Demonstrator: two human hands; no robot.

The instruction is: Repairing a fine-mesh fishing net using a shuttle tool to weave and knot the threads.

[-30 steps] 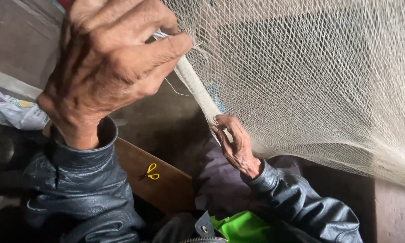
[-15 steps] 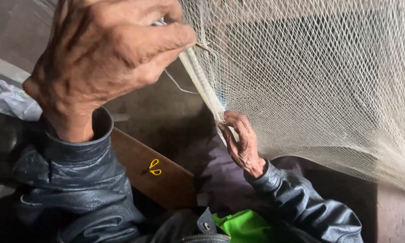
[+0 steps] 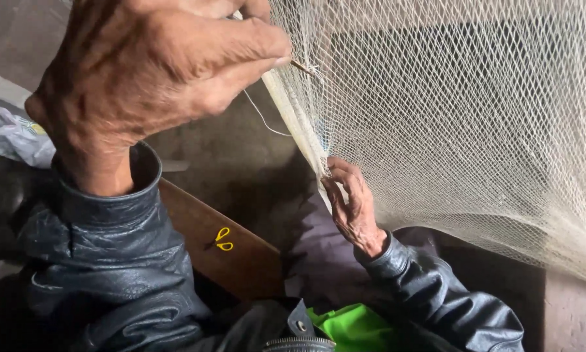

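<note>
The left hand (image 3: 156, 85) is raised close to the camera, its fingers closed and pinching a thin needle (image 3: 301, 66) at the edge of the pale net (image 3: 449, 124), with a loose thread (image 3: 262, 117) curling just below. Lower down, the right hand (image 3: 353, 207) is curled around the net's bunched edge, gripping it. Small yellow-handled scissors (image 3: 222, 238) lie on a brown board (image 3: 241, 254) between the two dark sleeves.
</note>
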